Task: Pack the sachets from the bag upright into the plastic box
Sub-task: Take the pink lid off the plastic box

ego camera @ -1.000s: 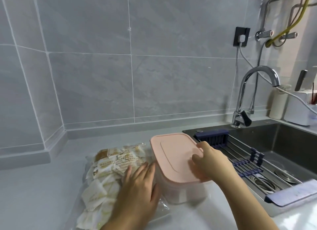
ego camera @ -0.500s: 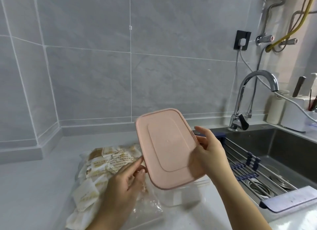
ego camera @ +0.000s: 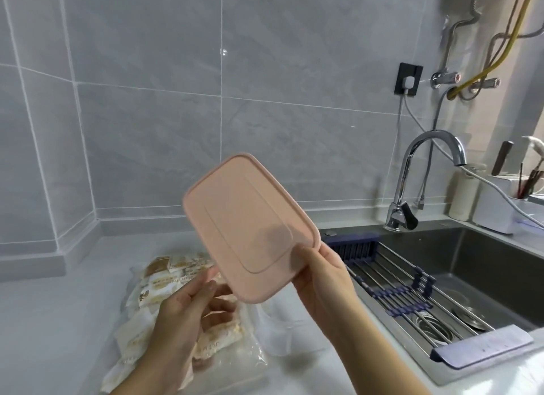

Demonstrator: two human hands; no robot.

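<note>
Your right hand [ego camera: 321, 274] pinches the pink lid [ego camera: 247, 226] by its near right corner, thumb on top and fingers closed behind it, holding it tilted in the air above the plastic box [ego camera: 282, 327]. Your left hand [ego camera: 188, 309] hangs just left of the lid with its fingers loosely spread and curled, gripping nothing; whether a fingertip touches the lid's edge, you cannot tell. The box stands open on the counter [ego camera: 44, 321], mostly hidden under the lid and your right forearm. The bag of sachets [ego camera: 159, 280] lies flat just left of the box, beneath your left hand. The sink [ego camera: 471, 265] sits right of the box.
</note>
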